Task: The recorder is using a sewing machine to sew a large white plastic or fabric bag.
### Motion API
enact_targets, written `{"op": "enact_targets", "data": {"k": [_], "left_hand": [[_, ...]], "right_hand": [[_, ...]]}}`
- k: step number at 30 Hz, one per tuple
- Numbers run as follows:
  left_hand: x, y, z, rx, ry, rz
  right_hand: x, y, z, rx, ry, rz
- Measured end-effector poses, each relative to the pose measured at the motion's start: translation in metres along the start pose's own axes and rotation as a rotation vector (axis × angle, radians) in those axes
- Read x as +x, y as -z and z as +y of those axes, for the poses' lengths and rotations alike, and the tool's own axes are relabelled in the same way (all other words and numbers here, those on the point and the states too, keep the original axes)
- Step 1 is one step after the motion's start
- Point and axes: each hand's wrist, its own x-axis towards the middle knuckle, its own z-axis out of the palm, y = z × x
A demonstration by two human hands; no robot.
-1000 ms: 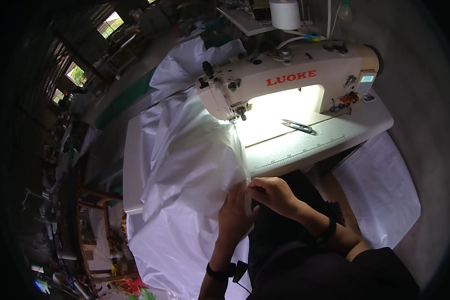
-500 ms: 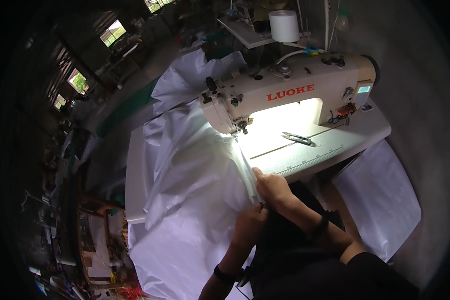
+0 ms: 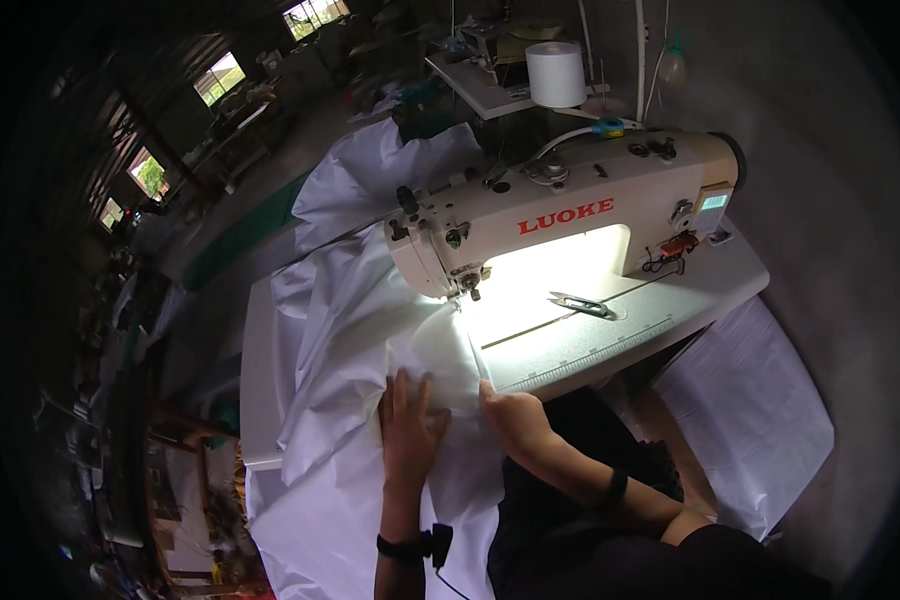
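Note:
A large white sheet of fabric (image 3: 360, 340) lies in folds under the head of a sewing machine (image 3: 570, 205) and hangs over the table's near edge. My left hand (image 3: 408, 432) rests flat on this fabric, fingers spread, left of the seam edge. At the fabric's right edge, just below the needle area, my right hand (image 3: 518, 425) is closed with its fingertips pinching the border. The needle and presser foot are small and partly lost in the lamp's glare.
Thread snips (image 3: 582, 305) lie on the lit machine table (image 3: 620, 335), which has a ruler strip along its front. A white thread cone (image 3: 556, 75) stands behind the machine. More white sheet material (image 3: 750, 410) hangs at the right, and a wooden frame (image 3: 185, 430) stands at lower left.
My left hand has left the fabric's edge, moved left and spread flat on the sheet. My right hand sits slightly lower along the edge. The whole view has shifted a little.

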Motion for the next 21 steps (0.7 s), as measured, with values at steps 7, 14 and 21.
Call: {"op": "enact_targets", "data": {"k": [7, 14, 21], "left_hand": [[0.054, -0.029, -0.047, -0.120, 0.049, -0.091], [0.090, -0.049, -0.072, -0.167, 0.020, -0.013], [0.096, -0.055, -0.086, -0.254, -0.014, -0.015]], "right_hand": [[0.065, -0.008, 0.011, 0.126, -0.021, 0.037], [0.083, -0.003, 0.014, 0.136, -0.167, -0.058], [0.082, -0.013, 0.018, 0.135, -0.081, -0.054]]}}
